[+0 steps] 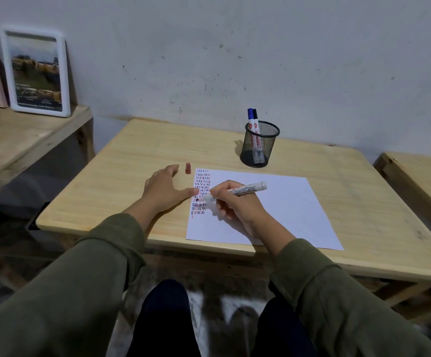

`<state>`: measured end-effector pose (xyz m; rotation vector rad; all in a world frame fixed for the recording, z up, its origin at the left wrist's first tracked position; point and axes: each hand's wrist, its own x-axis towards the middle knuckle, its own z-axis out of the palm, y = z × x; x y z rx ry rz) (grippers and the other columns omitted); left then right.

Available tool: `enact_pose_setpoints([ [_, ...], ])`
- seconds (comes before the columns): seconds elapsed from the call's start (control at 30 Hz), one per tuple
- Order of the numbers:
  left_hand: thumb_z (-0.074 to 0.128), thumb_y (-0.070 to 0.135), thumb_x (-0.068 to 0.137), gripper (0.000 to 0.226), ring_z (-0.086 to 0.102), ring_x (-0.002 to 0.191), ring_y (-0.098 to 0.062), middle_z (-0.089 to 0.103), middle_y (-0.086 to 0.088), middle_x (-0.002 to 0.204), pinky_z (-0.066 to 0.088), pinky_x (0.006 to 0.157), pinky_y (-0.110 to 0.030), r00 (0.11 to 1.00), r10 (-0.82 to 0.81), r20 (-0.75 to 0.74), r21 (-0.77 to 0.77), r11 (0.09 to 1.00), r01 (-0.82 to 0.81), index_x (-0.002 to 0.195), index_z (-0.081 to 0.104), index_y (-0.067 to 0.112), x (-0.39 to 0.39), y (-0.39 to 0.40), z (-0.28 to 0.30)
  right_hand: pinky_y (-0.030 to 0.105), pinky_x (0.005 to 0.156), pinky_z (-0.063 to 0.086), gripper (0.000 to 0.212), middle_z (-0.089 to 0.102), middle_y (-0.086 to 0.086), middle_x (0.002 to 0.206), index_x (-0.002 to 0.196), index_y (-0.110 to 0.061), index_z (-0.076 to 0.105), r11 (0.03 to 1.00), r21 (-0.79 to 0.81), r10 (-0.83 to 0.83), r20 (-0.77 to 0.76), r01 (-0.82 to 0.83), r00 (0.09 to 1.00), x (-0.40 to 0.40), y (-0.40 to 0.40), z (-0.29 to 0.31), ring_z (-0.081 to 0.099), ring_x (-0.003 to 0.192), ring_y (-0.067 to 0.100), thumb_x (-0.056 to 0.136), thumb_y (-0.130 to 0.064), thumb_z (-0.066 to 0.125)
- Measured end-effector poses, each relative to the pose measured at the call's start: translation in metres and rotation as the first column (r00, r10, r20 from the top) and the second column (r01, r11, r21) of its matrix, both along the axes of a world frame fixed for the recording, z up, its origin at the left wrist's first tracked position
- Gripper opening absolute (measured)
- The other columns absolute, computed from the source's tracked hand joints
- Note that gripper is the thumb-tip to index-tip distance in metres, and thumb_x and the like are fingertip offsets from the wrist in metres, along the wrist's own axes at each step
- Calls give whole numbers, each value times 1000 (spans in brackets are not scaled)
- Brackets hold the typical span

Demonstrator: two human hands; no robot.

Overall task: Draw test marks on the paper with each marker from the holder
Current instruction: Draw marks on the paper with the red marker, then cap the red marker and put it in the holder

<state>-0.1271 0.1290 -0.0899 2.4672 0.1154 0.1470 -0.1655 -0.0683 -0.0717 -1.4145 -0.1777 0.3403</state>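
Two capped markers, blue point(250, 115) and black point(255, 114), one uncapped white-barrelled marker point(240, 190), one red cap point(188, 168), one black mesh holder point(258, 145), one white paper sheet point(286, 210).

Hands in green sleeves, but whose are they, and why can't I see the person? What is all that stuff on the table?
The camera sits on the person's head and looks down, so you see only their arms, hands and knees, just as they would.

The right hand holds an uncapped marker, its tip touching the white paper. It is adding to the rows of short red, blue and black test marks along the paper's left edge.

The left hand lies flat on the wooden table, fingers reaching the paper's edge. Just beyond it stands a small red cap.

Further back, a black mesh holder keeps two more markers, one with a blue cap, one with a black.
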Motion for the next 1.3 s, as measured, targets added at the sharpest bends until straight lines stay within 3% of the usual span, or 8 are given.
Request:
enact_pose_setpoints([
  [0.2,66,33,81,58,53,123,-20,58,-3,133,38,106,-35,995,63,74,-234,971,-44,134,45,20,15,-7,9,18,37,35,6,56,3,52,81,-9,64,989,101,-102,-26,104,994,13,-2,6,46,40,11,86,-11,62],
  [0.33,62,22,84,38,63,101,-13,67,-2,114,41,90,-18,993,66,98,-268,963,-38,122,59,19,27,-15,15,19,39,37,14,57,1,52,73,-17,67,989,37,-144,39,142,989,24,-6,11,48,42,11,86,-12,63],
  [0.47,55,17,88,18,62,69,-4,71,3,80,37,59,-5,984,148,99,-323,940,-109,101,68,19,39,-26,19,20,41,38,12,58,2,54,76,-16,67,984,59,-172,67,168,983,36,-10,20,49,44,11,86,-11,63],
  [0.57,58,17,87,13,62,63,-1,69,6,73,44,58,-9,962,275,7,-628,750,-210,94,68,20,45,-40,31,20,42,40,8,59,3,58,82,-14,66,973,95,-221,86,212,972,44,-11,28,51,46,11,86,-9,62],
  [0.7,58,11,89,11,65,64,-5,68,-2,75,55,65,-18,980,149,-133,-913,365,-180,94,68,12,48,-58,47,20,46,43,6,60,5,65,87,-14,65,960,102,-271,124,259,955,52,-12,40,56,52,10,87,-8,62],
  [0.83,58,10,89,9,65,62,-4,68,-3,77,55,57,-13,984,78,-163,-947,268,-178,88,68,12,48,-72,58,22,48,45,6,60,5,68,85,-15,66,950,84,-310,157,301,937,57,-15,46,57,56,10,86,-10,63],
  [1.0,58,7,88,8,62,64,-8,65,-7,77,55,62,-16,980,43,-197,-968,148,-201,84,64,10,49,-84,69,22,46,44,5,60,4,65,84,-15,66,942,83,-336,170,326,927,59,-21,48,56,54,12,83,-10,66],
  [1.3,58,7,88,7,62,67,-7,65,-5,78,54,62,-13,984,25,-174,-949,264,-175,83,63,9,42,-99,76,25,48,45,4,61,5,68,85,-13,67,940,34,-340,201,340,919,60,-32,48,57,55,12,81,-12,67],
])
